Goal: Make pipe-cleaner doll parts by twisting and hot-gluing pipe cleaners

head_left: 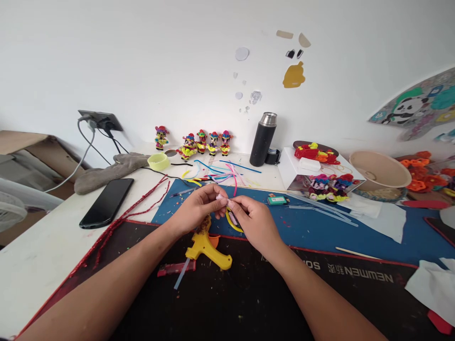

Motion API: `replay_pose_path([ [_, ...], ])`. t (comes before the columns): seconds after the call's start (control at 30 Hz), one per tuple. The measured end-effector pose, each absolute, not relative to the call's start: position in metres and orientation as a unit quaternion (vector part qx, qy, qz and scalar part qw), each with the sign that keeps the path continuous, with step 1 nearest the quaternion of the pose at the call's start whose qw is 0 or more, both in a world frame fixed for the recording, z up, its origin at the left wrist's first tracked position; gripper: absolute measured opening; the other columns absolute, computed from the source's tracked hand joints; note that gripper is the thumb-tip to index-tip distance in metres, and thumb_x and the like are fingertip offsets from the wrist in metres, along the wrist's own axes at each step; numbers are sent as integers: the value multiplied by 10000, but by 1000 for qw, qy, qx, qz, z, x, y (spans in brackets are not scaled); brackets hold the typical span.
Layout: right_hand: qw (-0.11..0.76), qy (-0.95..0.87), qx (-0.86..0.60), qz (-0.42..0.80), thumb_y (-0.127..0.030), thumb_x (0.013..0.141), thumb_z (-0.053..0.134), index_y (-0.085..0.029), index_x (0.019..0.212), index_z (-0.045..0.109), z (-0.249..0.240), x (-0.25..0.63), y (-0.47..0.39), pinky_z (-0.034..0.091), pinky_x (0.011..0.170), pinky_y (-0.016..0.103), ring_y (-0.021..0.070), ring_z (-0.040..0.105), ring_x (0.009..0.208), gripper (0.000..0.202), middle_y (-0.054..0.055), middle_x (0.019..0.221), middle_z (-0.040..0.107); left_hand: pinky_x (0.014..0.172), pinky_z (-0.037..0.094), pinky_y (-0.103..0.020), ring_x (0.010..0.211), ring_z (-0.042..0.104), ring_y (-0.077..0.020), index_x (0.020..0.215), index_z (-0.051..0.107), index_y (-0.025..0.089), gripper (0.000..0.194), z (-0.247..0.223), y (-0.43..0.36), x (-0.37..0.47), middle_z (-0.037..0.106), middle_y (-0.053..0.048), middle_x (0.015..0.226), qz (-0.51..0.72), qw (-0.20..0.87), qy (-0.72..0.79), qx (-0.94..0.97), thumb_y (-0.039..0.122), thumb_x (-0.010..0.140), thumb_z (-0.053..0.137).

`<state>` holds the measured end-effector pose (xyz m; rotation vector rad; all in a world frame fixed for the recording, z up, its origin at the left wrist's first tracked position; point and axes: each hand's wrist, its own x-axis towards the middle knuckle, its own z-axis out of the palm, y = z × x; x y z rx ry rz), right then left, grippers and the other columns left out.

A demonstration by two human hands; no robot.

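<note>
My left hand (199, 207) and my right hand (259, 222) meet above the blue mat, fingertips pinched together. Between them is a small pale pink piece (221, 196), perhaps pipe cleaner; the fingers cover most of it. Just below my left hand, a yellow hot glue gun (208, 250) lies on the dark mat, a clear glue stick (182, 274) poking out of its back end. Partly hidden under the hands is a yellow-rimmed item (234, 228) whose kind I cannot make out. Behind them lie colourful pipe cleaners (227, 174), one bright pink.
Several pipe-cleaner figures (189, 147) stand along the wall. A black thermos (263, 139) is beside a white box (289, 170). To the left lie a phone (106, 202) and red tinsel stems (124, 215). Clear glue sticks (327, 208) and a bowl (380, 169) sit right.
</note>
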<state>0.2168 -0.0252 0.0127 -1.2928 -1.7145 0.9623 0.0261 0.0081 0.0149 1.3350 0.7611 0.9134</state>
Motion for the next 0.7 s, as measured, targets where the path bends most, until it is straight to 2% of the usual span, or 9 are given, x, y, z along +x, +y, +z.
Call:
replay_pose_path([
  [0.2, 380, -684, -509, 359, -469, 1047, 550, -239, 945, 759, 11, 217, -26, 409, 607, 294, 185, 583, 649, 327, 31, 754, 710, 654, 514, -274, 695, 643, -146, 949, 644, 167, 290, 14, 9, 26, 676, -15, 776, 399, 625, 331, 583, 421, 910, 780],
  [0.4, 376, -698, -510, 333, -418, 1049, 557, -236, 930, 762, 12, 218, -26, 420, 641, 297, 192, 624, 693, 299, 34, 791, 741, 664, 520, -277, 716, 657, -155, 913, 654, 155, 294, 14, 10, 25, 687, -30, 776, 393, 624, 331, 588, 417, 904, 787],
  [0.7, 379, -699, -512, 325, -395, 1048, 558, -217, 920, 769, 13, 217, -26, 404, 627, 280, 162, 586, 641, 304, 17, 757, 730, 652, 528, -263, 703, 664, -151, 928, 653, 156, 325, 13, 9, 25, 693, -23, 765, 399, 630, 329, 579, 443, 893, 803],
])
